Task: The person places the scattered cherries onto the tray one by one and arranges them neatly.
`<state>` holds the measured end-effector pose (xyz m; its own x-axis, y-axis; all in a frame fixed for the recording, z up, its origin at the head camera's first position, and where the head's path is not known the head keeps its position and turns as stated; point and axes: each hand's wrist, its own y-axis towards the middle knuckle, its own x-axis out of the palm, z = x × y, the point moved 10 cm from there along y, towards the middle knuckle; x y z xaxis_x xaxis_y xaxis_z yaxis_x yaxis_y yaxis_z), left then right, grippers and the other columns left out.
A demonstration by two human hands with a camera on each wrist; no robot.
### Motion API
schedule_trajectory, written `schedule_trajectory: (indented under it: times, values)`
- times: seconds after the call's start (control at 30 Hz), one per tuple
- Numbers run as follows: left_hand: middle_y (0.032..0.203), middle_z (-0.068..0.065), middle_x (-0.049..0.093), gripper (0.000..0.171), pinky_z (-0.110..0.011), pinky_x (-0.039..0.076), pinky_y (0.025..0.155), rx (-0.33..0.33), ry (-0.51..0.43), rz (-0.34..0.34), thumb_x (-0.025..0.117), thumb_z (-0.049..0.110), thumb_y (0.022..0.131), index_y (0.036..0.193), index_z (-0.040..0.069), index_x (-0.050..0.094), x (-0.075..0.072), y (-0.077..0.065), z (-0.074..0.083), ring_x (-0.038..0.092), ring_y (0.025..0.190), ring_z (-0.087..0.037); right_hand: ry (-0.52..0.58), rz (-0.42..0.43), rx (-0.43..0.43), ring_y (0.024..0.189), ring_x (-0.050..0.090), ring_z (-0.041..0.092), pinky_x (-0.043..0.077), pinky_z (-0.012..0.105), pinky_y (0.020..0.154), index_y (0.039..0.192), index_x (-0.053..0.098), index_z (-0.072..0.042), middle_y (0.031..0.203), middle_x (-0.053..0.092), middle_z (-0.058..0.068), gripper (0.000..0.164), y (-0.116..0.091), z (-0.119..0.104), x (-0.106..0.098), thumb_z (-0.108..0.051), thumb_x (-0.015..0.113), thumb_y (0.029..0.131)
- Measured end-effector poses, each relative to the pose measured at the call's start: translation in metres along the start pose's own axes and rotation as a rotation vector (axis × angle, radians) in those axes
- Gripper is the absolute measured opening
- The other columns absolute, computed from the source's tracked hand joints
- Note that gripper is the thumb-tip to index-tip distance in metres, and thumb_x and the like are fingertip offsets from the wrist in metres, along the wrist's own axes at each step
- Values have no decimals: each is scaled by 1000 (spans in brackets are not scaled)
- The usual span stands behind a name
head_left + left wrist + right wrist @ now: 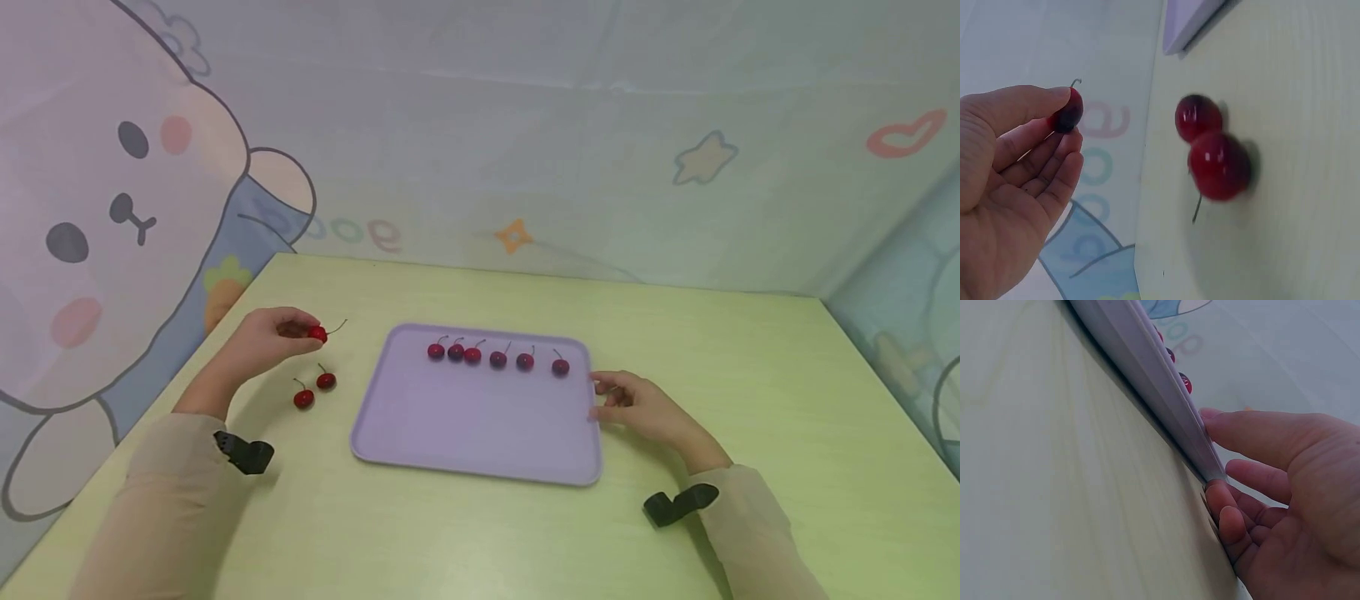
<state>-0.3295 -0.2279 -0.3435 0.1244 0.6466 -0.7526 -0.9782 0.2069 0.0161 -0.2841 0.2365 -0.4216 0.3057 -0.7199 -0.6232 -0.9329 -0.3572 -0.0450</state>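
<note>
In the head view my left hand (pixel 273 337) pinches a red cherry (pixel 318 334) by its body, above the table left of the tray, its thin stem pointing up to the right. The left wrist view shows this cherry (pixel 1067 111) between thumb and fingers. Two more cherries, one (pixel 303 399) nearer and one (pixel 326 381) farther, lie on the table below that hand. A lilac tray (pixel 480 425) lies at the middle, with several stemmed cherries (pixel 498 360) in a row along its far side. My right hand (pixel 637 407) holds the tray's right rim with thumb and curled fingers.
The pale yellow-green table (pixel 750 400) extends around the tray. Behind it hangs a printed cloth (pixel 570 167) with a large bear at the left, and the cloth meets the table's back edge. A small black device (pixel 247 454) sits on the left wrist, another (pixel 678 504) on the right.
</note>
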Motion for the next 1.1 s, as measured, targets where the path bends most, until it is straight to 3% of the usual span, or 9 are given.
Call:
schedule_trajectory:
  times: [0.33,0.5,0.77,1.1]
  values:
    - [102,-13,68,35,-37,47,84,28,-57,3,69,25,89,113,0,63,25,22,28,63,93,-23,7,-4,-15,91,52,17,45,24,77,136,48,5,117,58,15,59,1,-1,1,-20,71,88]
    - [100,-14,67,33,-36,47,82,21,-77,-10,70,21,88,112,-1,63,42,31,39,62,93,-25,11,0,-13,92,52,19,45,25,78,136,48,5,118,58,16,60,1,1,0,-20,72,87]
    - [98,-14,67,30,-37,50,81,37,-45,-21,71,17,87,109,-2,65,67,44,48,63,92,-26,17,14,-73,88,53,16,45,25,75,133,51,5,112,59,13,61,1,-1,0,-27,73,86]
    - [95,-14,68,24,-38,50,80,62,-19,-19,71,13,85,103,-2,67,86,52,53,62,89,-26,21,-9,-10,92,52,19,45,24,77,136,48,4,117,58,16,60,3,8,1,-20,72,87]
